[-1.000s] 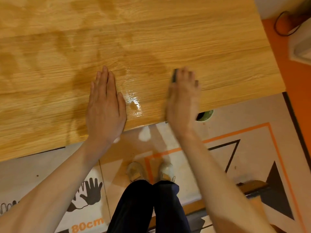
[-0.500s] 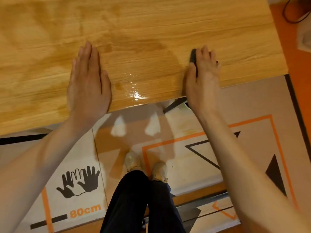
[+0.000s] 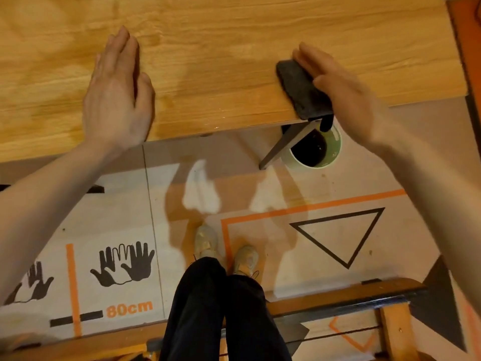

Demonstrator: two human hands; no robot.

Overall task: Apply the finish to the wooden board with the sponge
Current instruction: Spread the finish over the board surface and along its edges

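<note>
A large light wooden board (image 3: 234, 35) fills the upper half of the view, with darker wet patches and a glossy strip near its front edge. My left hand (image 3: 117, 92) lies flat on the board at the left, fingers together, holding nothing. A dark grey sponge (image 3: 299, 89) rests on the board right at its front edge. My right hand (image 3: 338, 92) grips the sponge from its right side, fingers on top and a stained thumb tip hanging below the edge.
A green cup (image 3: 330, 152) holding dark finish stands on the floor below the board's edge, next to a slanted dark table leg (image 3: 286, 144). My feet and dark trousers (image 3: 221, 308) are below. A wooden frame (image 3: 338, 293) runs along the paper-covered floor.
My right hand has drawn the sponge back toward the board's front edge, and more of the sponge shows now. The left hand stays flat on the board. The cup has come into view.
</note>
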